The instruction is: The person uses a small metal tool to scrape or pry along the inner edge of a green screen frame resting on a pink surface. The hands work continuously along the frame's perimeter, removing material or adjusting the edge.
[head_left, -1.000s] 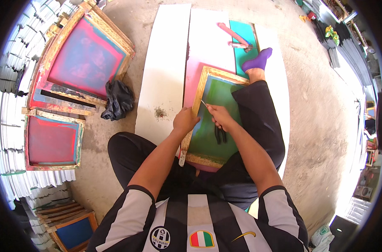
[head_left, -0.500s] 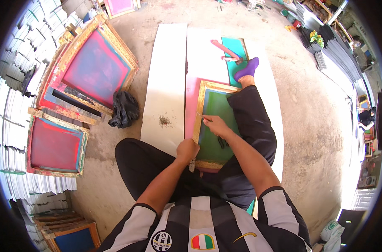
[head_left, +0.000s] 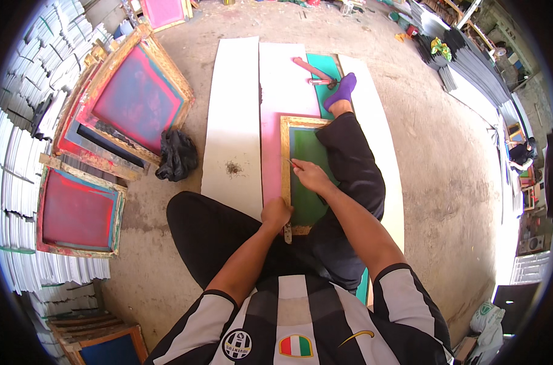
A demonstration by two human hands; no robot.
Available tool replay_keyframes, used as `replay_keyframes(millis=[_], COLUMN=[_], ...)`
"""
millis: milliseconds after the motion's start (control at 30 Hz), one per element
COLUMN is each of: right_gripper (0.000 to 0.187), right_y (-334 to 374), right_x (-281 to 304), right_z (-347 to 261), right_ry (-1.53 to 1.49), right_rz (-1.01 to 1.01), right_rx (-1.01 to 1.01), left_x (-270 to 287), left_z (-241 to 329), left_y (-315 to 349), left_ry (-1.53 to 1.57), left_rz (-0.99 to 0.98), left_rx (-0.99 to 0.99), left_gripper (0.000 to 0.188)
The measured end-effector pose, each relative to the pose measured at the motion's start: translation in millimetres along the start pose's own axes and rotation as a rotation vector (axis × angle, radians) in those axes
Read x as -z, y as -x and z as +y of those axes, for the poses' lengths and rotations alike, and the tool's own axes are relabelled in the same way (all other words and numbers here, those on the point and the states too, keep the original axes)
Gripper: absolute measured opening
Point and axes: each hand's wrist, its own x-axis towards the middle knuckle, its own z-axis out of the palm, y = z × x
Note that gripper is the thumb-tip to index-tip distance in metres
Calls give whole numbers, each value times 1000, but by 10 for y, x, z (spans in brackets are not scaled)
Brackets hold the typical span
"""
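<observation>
A wooden screen-printing frame with green mesh lies before me, partly under my right trouser leg. My left hand is closed round the lower part of its left rail. Just below that hand, a narrow greyish strip pokes out; I cannot tell its kind. My right hand pinches a thin tool with a reddish handle, its tip at the left rail. The tip is too small to make out.
White boards lie under me, with a small heap of dark bits. Beyond my foot are a hammer-like tool and a pinkish stick on a teal board. More frames and a black bag stand left.
The whole view has shifted slightly. My right hand has moved a little down along the left rail with the thin tool; my left hand keeps its grip low on the frame.
</observation>
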Motion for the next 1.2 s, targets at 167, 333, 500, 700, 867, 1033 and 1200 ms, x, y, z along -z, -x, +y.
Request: replay_keyframes(millis=[167, 333, 500, 700, 867, 1033, 1200], right_gripper=[47, 43, 40, 38, 36, 36, 37], right_y=[56, 203, 360, 563, 400, 52, -301], right_x=[223, 299, 296, 513, 504, 320, 119], right_z=[13, -38, -104, -478, -493, -548, -447], right_ry=[20, -25, -32, 45, 88, 192, 255], right_rz=[-20, -16, 65, 58, 90, 128, 111], right_rx=[-67, -112, -35, -62, -62, -67, -99], left_x=[-29, -49, 1, 355, 613, 682, 953], left_z=[-112, -228, -227, -482, -573, -499, -331], left_y=[-81, -207, -343, -788, -870, -945, -1154], left_ry=[-26, -79, -86, -245, -267, -239, -213], left_rz=[37, 74, 108, 140, 9, 8, -66], left_rx=[17, -31, 13, -20, -120, -103, -198], left_gripper=[42, 41, 38, 32, 38, 50, 57])
